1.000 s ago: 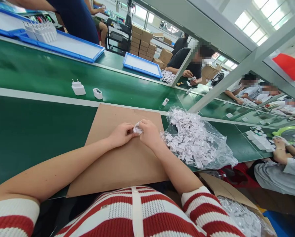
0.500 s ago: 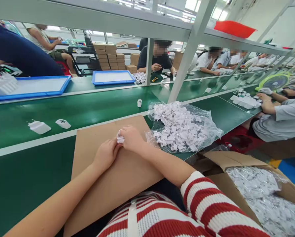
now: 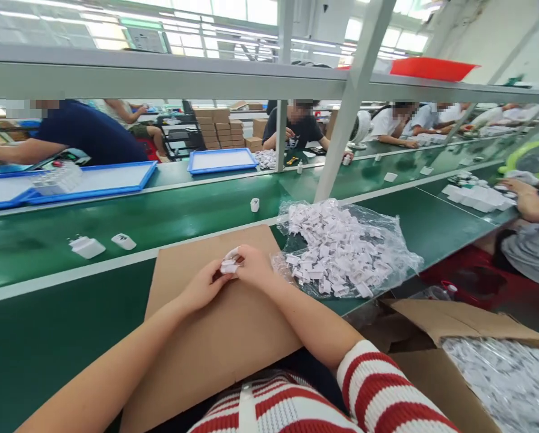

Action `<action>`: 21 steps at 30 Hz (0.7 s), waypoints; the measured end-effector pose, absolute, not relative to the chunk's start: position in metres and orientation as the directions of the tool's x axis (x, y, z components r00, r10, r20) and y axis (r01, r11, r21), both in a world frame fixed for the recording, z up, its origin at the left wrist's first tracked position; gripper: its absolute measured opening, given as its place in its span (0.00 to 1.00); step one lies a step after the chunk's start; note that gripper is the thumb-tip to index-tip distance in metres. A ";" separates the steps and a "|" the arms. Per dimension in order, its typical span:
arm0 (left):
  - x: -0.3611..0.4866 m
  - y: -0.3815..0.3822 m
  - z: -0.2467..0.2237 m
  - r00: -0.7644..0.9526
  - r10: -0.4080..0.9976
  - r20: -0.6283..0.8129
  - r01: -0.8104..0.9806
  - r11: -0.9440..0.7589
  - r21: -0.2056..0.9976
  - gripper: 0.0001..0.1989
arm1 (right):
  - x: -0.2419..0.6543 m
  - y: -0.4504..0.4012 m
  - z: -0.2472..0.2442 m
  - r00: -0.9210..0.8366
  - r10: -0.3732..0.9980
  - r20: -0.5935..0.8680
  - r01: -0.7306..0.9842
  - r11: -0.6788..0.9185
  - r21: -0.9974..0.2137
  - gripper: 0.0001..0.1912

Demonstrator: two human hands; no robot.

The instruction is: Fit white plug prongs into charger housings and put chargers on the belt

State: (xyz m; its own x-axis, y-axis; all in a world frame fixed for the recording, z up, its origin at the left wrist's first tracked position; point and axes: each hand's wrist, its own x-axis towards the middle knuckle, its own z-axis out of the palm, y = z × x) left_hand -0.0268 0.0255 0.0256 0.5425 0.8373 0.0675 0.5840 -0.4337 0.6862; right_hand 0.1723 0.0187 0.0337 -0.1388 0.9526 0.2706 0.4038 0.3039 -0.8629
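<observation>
Over a sheet of brown cardboard, my left hand and my right hand meet with their fingers closed on one small white plastic part. Fingers cover much of it, so its exact shape is hard to make out. To the right of my right hand, a heap of loose white plastic parts lies on an opened clear plastic bag. Beyond the cardboard, a white plug charger with pins and another white charger lie on the green belt.
A single white charger stands on the belt ahead. Blue-rimmed trays line its far side, where co-workers sit. A grey post rises behind the heap. At lower right is an open carton of bagged white parts.
The camera view has tilted up and shifted left, so the scene sits lower and further right. Both hands stay together on the white part, which now shows more between the fingers.
</observation>
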 end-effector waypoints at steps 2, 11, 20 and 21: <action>-0.020 0.038 0.027 0.530 0.847 0.039 0.582 -0.397 0.710 0.19 | 0.190 0.018 0.038 -0.083 0.967 0.243 0.441 0.254 -0.861 0.17; -0.026 0.164 0.035 -0.083 0.987 0.137 0.760 -0.027 0.649 0.14 | 0.305 0.037 0.047 0.697 0.702 0.144 0.691 -0.604 -0.397 0.22; -0.073 0.187 0.037 -0.339 0.895 0.290 0.792 0.105 0.602 0.36 | 0.317 0.039 0.040 0.653 0.743 0.145 0.730 -0.567 -0.380 0.21; -0.088 0.185 0.040 -0.415 0.838 0.355 0.791 0.139 0.596 0.38 | 0.316 0.037 0.042 0.663 0.728 0.175 0.725 -0.566 -0.392 0.21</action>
